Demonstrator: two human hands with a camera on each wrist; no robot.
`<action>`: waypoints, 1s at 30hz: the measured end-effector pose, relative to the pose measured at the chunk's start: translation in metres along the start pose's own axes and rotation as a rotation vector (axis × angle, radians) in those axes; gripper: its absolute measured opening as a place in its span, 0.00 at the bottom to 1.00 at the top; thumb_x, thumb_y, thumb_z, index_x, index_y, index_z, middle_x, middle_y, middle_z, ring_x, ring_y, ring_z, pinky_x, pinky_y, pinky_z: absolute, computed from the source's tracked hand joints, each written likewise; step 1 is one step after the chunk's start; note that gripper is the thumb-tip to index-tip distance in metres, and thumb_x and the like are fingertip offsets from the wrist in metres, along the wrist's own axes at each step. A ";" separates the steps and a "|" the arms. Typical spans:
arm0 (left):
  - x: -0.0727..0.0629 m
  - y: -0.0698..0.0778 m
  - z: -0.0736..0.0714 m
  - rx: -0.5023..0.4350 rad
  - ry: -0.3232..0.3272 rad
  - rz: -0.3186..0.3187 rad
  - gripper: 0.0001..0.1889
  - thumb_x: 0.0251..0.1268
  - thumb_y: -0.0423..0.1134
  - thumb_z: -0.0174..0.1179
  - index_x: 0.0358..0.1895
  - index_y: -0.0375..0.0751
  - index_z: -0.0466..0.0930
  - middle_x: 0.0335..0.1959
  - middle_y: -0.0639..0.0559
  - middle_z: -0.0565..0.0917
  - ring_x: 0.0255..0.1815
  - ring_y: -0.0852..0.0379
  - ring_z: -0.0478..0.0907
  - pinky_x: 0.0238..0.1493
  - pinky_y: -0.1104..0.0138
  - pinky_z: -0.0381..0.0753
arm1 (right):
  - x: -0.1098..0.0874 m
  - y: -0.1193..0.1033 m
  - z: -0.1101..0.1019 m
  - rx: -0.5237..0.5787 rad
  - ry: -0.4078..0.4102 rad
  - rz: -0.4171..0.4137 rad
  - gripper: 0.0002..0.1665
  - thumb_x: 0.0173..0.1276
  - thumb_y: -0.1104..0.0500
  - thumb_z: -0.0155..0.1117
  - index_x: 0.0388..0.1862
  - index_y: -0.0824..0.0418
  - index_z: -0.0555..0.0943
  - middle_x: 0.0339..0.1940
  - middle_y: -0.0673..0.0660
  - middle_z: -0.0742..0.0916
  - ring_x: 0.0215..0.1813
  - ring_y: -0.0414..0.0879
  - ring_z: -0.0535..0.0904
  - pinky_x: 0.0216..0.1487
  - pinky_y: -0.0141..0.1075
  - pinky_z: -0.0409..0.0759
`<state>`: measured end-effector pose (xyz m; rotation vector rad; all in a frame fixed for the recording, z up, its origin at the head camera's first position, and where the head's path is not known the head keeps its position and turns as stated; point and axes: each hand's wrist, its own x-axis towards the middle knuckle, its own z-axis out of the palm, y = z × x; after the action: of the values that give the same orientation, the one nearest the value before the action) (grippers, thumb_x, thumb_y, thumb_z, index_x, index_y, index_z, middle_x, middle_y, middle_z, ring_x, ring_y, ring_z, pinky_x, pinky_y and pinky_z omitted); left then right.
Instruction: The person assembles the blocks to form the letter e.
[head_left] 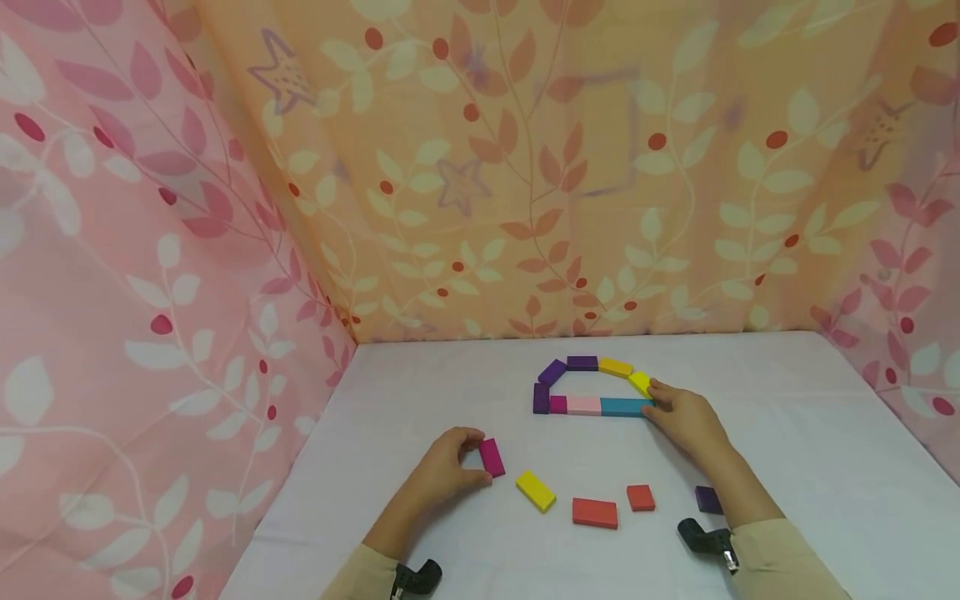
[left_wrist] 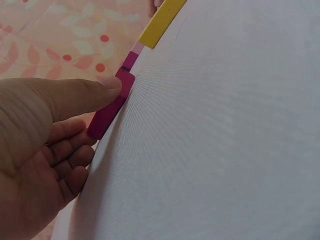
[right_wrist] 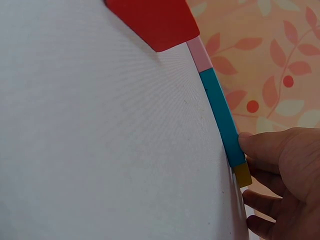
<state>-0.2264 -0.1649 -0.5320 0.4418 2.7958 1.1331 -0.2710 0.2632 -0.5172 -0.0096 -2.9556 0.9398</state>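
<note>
My left hand (head_left: 442,471) pinches a magenta block (head_left: 492,457) between thumb and fingers, low at the tablecloth; the left wrist view shows the thumb across its face. Farther back, several blocks lie end to end in a closed half-round outline. My right hand (head_left: 688,419) is at its right corner, fingertips on the bright yellow block (head_left: 640,383) and thumb against the end of the blue block (right_wrist: 220,117). Pink (head_left: 583,406) and small magenta (head_left: 558,405) blocks continue that straight side; purple blocks (head_left: 542,398) and another yellow block (head_left: 615,367) form the curve.
Loose on the white cloth (head_left: 420,375), nearer me, are a yellow block (head_left: 536,491), a red block (head_left: 595,513), a small red square block (head_left: 641,498) and a dark purple block (head_left: 708,500) beside my right forearm. Patterned curtains (head_left: 525,167) enclose the table's back and sides.
</note>
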 end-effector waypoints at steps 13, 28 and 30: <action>0.002 0.006 -0.013 -0.058 0.011 -0.031 0.35 0.56 0.50 0.78 0.67 0.49 0.76 0.59 0.54 0.81 0.58 0.51 0.78 0.60 0.54 0.82 | 0.001 0.003 0.000 -0.007 0.001 -0.010 0.35 0.73 0.49 0.67 0.72 0.66 0.73 0.76 0.63 0.73 0.76 0.71 0.63 0.70 0.68 0.63; 0.026 0.038 -0.005 -0.054 -0.014 0.044 0.37 0.56 0.51 0.77 0.68 0.42 0.76 0.60 0.53 0.82 0.59 0.50 0.78 0.60 0.55 0.81 | 0.002 0.002 -0.001 -0.031 -0.006 -0.005 0.36 0.73 0.48 0.67 0.73 0.65 0.72 0.76 0.64 0.72 0.76 0.72 0.63 0.69 0.69 0.63; 0.030 0.039 -0.002 -0.051 -0.014 0.052 0.37 0.56 0.50 0.78 0.68 0.41 0.76 0.59 0.52 0.82 0.59 0.50 0.78 0.60 0.55 0.81 | 0.001 0.001 -0.001 -0.028 -0.008 -0.007 0.36 0.73 0.48 0.66 0.73 0.65 0.72 0.76 0.64 0.72 0.76 0.71 0.63 0.69 0.69 0.63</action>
<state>-0.2460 -0.1309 -0.5030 0.5188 2.7511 1.2043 -0.2724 0.2646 -0.5174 0.0042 -2.9738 0.8997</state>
